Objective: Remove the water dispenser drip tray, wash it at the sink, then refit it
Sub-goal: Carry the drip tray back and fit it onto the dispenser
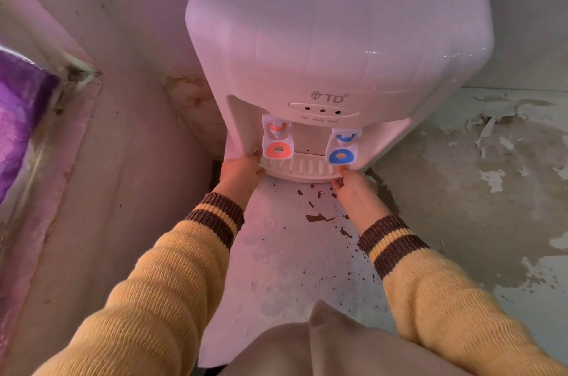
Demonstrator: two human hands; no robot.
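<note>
A white water dispenser (332, 46) stands on a white cabinet top. Its white slotted drip tray (302, 167) sits in the recess under the red tap (278, 142) and the blue tap (343, 148). My left hand (241, 174) grips the tray's left end, fingers tucked under the edge. My right hand (353, 186) holds the tray's right end just below the blue tap. Both arms wear yellow sleeves with brown striped cuffs. The back of the tray is hidden inside the recess.
The white cabinet top (292, 252) in front of the dispenser is chipped with brown specks. A purple cloth (21, 117) lies at the far left by a ledge. A wall with peeling paint (491, 160) is on the right.
</note>
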